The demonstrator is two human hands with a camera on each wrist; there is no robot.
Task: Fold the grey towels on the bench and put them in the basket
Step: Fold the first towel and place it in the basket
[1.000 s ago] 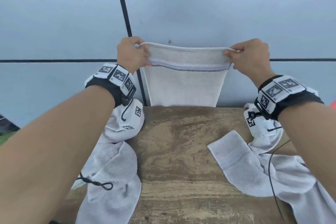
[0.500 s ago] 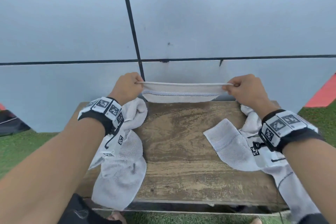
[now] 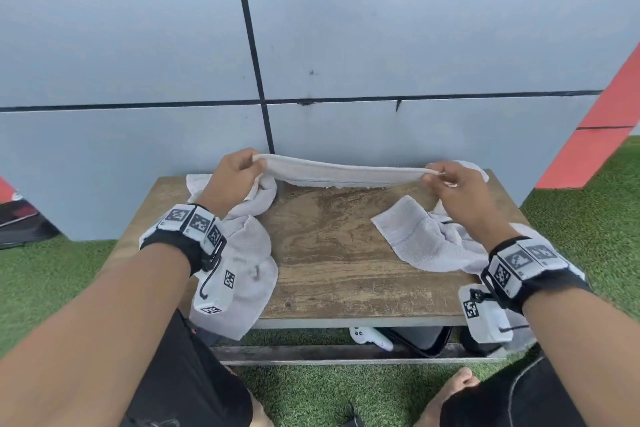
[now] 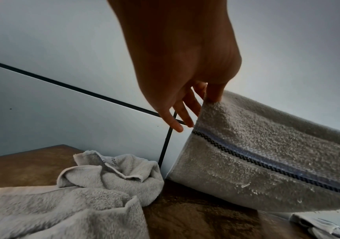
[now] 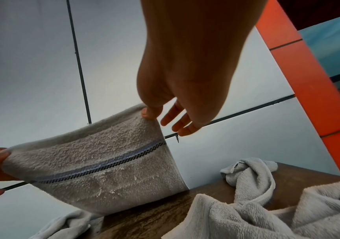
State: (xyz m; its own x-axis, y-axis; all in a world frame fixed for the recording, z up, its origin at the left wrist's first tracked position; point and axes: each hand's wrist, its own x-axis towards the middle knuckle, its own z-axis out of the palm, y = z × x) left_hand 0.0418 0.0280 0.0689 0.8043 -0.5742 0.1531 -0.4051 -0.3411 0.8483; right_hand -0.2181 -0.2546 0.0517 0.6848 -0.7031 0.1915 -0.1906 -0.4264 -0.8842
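Observation:
A grey towel (image 3: pixel 343 174) with a dark stitched stripe (image 4: pixel 267 163) hangs stretched between my two hands over the far edge of the wooden bench (image 3: pixel 346 253). My left hand (image 3: pixel 239 173) pinches its left top corner between thumb and forefinger, the other fingers (image 4: pixel 177 122) loose. My right hand (image 3: pixel 443 180) pinches the right top corner the same way (image 5: pixel 150 113). The towel's lower edge (image 5: pixel 124 205) touches the bench top by the wall. A crumpled grey towel (image 3: pixel 242 253) lies at the bench's left, another (image 3: pixel 426 243) at the right. No basket shows.
A grey panelled wall (image 3: pixel 311 45) stands right behind the bench. Green artificial turf (image 3: pixel 52 281) surrounds it. Under the bench lie a white controller (image 3: pixel 370 336) and a dark object (image 3: pixel 422 340). A red slanted panel (image 3: pixel 595 135) rises at the right. My bare knees are at the bottom.
Both hands have lowered the stretched towel from chest height down to the far edge of the bench, so its lower edge now meets the wood. The head view has tilted downward.

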